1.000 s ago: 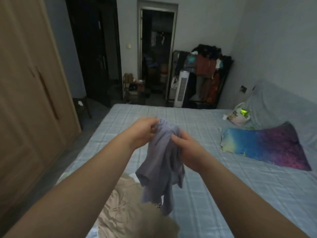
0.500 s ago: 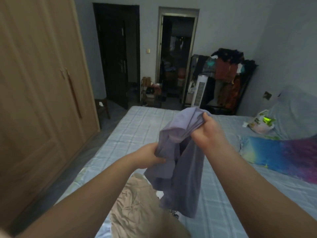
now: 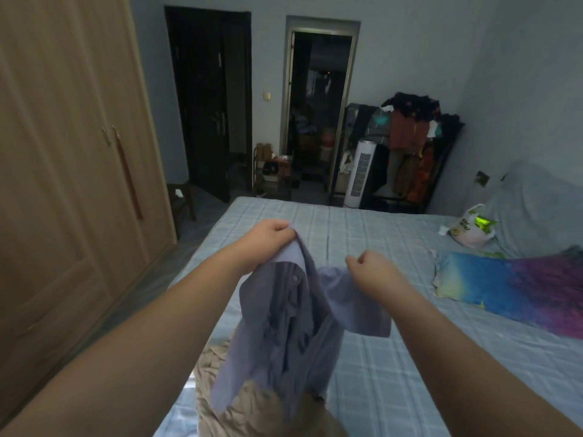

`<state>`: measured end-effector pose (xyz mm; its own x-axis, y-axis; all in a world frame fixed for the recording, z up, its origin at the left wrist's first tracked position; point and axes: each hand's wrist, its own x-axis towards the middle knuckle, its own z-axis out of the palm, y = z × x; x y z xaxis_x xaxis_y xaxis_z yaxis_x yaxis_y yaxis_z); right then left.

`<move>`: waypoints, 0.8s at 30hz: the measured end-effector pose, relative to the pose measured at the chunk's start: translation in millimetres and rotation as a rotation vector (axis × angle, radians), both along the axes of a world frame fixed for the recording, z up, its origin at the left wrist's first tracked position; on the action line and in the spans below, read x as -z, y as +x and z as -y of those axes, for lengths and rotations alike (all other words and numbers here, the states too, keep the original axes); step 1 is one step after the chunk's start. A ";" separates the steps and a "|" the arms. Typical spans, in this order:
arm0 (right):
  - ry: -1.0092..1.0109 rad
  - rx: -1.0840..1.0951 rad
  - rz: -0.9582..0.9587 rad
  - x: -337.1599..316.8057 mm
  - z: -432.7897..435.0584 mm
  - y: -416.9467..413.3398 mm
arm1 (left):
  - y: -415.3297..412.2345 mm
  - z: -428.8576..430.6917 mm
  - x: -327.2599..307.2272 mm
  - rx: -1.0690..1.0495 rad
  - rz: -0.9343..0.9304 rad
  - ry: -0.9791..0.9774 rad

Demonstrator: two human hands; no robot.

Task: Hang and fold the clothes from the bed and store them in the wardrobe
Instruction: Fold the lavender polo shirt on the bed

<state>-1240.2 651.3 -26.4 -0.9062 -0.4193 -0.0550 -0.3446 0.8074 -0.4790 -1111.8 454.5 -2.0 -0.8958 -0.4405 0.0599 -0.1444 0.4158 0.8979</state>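
Shirt [image 3: 284, 329] hangs pinched in left hand [image 3: 271, 238] fingers [image 3: 285, 227] above bed [image 3: 394, 357].

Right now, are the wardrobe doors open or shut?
Shut. The wardrobe doors lie flush, handles meeting at the seam, no interior visible. Both hands are busy with the purple shirt.

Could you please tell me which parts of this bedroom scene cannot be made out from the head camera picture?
- Right hand: curled; whether it still grips the lilac shirt is hidden by the hand itself.
- Beige garment: mostly covered by the shirt and cut off by the bottom edge.
- Wardrobe: doors shut, contents unseen.
- Room beyond the open doorway: too dark.
- Print on the plastic bag: too small.
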 end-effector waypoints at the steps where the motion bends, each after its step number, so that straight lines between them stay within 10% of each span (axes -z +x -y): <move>1: -0.118 -0.053 -0.064 2.6 2.7 5.2 | -3.5 0.4 -6.3 -0.016 -0.006 0.011; 11: -0.494 -0.447 -0.007 -32.1 41.1 35.7 | -7.6 2.1 -41.0 0.202 0.103 0.050; 18: -0.595 -0.362 -0.062 -55.7 52.7 21.7 | 16.0 20.9 -25.1 0.140 -0.161 0.678; 24: -0.792 -0.247 -0.040 -94.4 41.4 -0.8 | 24.0 10.6 15.3 0.183 0.108 0.182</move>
<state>-1241.0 609.9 68.0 -0.7780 -0.5074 0.3705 -0.4967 0.1357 -0.8573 -1087.7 443.9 -17.3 -0.9582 -0.2658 -0.1057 -0.1810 0.2774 0.9435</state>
